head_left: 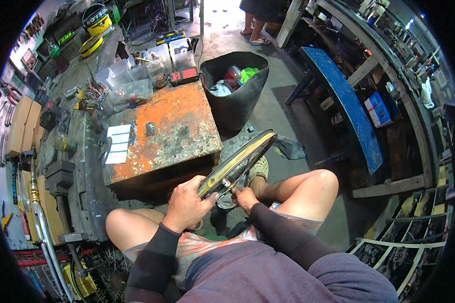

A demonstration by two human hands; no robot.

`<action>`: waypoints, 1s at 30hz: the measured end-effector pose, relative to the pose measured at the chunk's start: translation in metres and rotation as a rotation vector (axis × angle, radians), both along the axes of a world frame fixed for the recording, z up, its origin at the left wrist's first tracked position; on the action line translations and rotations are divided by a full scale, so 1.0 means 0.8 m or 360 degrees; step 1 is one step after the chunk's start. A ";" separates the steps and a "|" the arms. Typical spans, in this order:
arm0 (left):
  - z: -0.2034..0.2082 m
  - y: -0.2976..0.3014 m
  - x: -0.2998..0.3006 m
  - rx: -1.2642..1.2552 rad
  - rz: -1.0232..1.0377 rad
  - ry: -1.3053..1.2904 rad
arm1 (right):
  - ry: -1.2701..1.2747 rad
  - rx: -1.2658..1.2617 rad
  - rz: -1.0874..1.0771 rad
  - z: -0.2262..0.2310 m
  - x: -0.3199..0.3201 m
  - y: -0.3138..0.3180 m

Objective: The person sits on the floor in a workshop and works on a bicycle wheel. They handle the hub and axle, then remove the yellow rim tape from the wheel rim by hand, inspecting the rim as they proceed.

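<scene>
A spoked bicycle wheel with a yellow rim and a thin dark edge stands tilted between my knees, its far end leaning up and to the right. My left hand is closed round the near part of its rim, thumb on the side facing the spokes. At the wheel's hub, the fingers of my right hand are pinched together. Whether a small part or tool sits in those fingers is too small to tell. The lower part of the wheel is hidden by my hands.
A worn orange box stands ahead on the left, bearing a paper sheet and clear bins. Behind it is a black rubbish bin. A blue bench stands right; a vise is left. Another person's feet show far back.
</scene>
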State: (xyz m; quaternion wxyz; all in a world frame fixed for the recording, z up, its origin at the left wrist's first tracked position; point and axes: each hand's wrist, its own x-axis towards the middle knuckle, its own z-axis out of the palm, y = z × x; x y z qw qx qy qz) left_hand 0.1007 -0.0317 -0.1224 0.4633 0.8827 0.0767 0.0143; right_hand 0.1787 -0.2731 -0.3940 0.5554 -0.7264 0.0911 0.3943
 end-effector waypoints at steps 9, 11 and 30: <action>-0.002 0.001 -0.001 0.0069 0.0014 -0.0051 | 0.0727 0.0588 -0.0534 0.005 0.000 0.003; 0.002 0.000 0.001 0.0040 0.0022 -0.0040 | 0.0795 0.0628 -0.0537 -0.006 0.000 -0.003; 0.004 0.000 0.003 0.0034 -0.0022 -0.0073 | -0.0084 0.0062 -0.0088 -0.013 -0.015 0.016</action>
